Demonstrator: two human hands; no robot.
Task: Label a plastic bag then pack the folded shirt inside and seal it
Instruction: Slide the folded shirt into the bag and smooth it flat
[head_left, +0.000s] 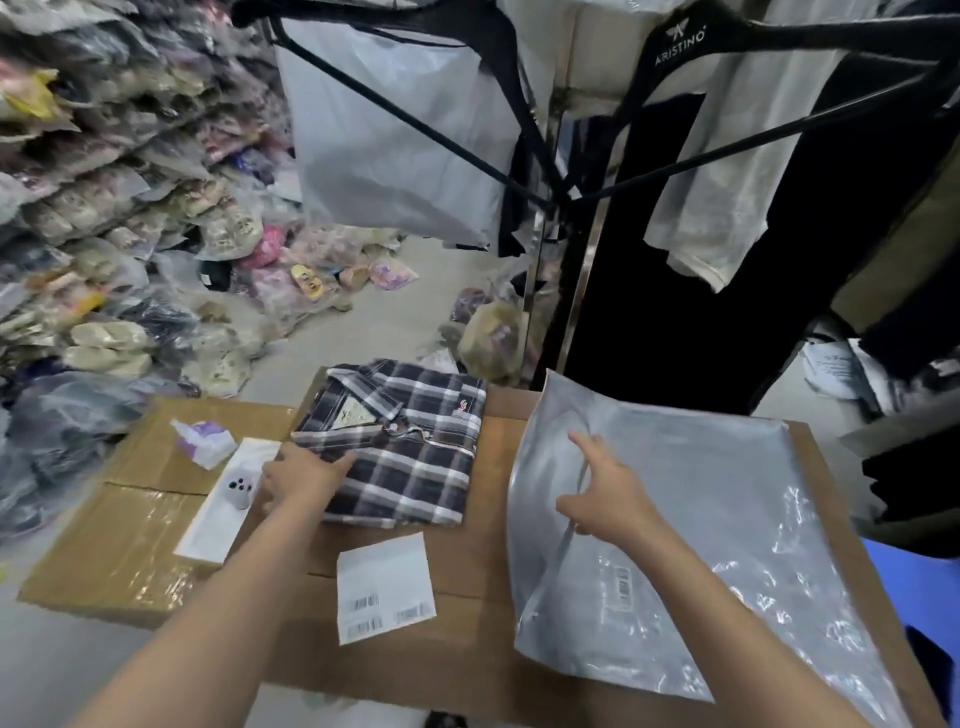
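Observation:
A folded dark plaid shirt (400, 441) lies on the cardboard boxes (156, 519) that serve as a table. My left hand (298, 480) grips the shirt's near left edge, thumb on top. To the right lies a grey plastic bag (701, 519) with a barcode label (621, 584) stuck on it. My right hand (605, 493) holds the bag's left edge, lifting that side so the mouth gapes towards the shirt. A white sheet of barcode labels (382, 587) lies in front of the shirt.
A white strip with a small pale object (238, 491) and a purple-white tissue pack (205, 441) lie left of the shirt. Heaps of bagged goods fill the left side and floor. Hangers with garments and a garment rack (582, 312) stand behind the boxes.

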